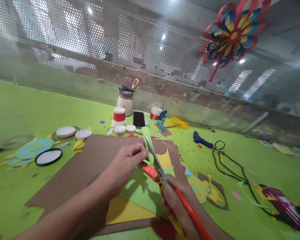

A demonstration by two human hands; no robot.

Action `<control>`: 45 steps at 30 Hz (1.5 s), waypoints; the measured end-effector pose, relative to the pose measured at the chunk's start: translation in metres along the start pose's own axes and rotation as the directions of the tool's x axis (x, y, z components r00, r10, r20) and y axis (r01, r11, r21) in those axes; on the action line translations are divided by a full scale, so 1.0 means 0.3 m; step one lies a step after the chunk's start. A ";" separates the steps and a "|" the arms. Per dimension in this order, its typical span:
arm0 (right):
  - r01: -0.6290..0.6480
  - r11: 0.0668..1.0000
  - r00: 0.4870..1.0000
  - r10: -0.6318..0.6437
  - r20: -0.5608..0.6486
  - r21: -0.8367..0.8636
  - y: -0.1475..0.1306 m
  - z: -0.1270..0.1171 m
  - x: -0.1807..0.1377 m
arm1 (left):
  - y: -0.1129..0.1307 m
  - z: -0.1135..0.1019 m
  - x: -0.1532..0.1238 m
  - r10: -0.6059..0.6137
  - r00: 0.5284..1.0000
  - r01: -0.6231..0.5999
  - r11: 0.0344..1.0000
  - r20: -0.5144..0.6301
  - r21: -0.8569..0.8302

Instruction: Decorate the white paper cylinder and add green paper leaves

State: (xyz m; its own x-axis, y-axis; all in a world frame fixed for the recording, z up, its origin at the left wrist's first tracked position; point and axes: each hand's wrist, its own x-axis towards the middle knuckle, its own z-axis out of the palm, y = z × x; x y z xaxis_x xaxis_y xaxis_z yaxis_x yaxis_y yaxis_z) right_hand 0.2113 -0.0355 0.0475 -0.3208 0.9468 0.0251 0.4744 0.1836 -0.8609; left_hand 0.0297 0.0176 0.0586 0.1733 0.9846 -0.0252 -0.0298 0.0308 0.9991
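Observation:
My left hand [131, 156] pinches a small light-green paper piece [148, 134] between thumb and forefinger. Closed around a pair of scissors [157, 163] with red and yellow handles is my right hand [176, 203]. The scissor blades slant up beside the green paper, close to my left fingertips; whether they touch it I cannot tell. Below my hands, green paper [137, 193] and yellow paper [127, 211] lie on brown cardboard [107, 146]. An orange-red piece with a ridged edge [150, 172] shows just under the blades.
A blue glue gun [202, 139] with a black cord lies right, near a magenta device [281, 203]. Behind stand a white jug [125, 103], a red-and-white cup [119, 115] and a phone [139, 119]. Perforated metal screen [95, 60] borders the green table. A paper flower [233, 36] hangs upper right.

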 end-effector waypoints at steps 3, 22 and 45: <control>0.007 1.000 1.000 -0.008 -0.018 -0.014 -0.001 0.000 -0.002 | -0.002 0.001 -0.006 -0.010 1.000 0.010 1.000 0.001 -0.021; -0.009 0.999 1.000 0.008 -0.028 -0.047 -0.005 0.007 0.002 | -0.010 0.008 -0.009 -0.011 0.999 0.011 1.000 -0.041 -0.017; -0.035 0.999 0.999 0.035 -0.022 -0.030 -0.008 0.011 0.005 | -0.013 0.012 -0.007 -0.038 0.997 0.035 0.999 -0.071 -0.039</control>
State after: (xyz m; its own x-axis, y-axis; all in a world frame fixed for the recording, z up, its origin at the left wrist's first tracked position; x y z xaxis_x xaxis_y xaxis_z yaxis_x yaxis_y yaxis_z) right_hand 0.2071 -0.0354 0.0479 -0.2857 0.9583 0.0066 0.5099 0.1578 -0.8456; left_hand 0.0329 0.0149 0.0548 0.1036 0.9924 -0.0657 -0.0617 0.0723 0.9955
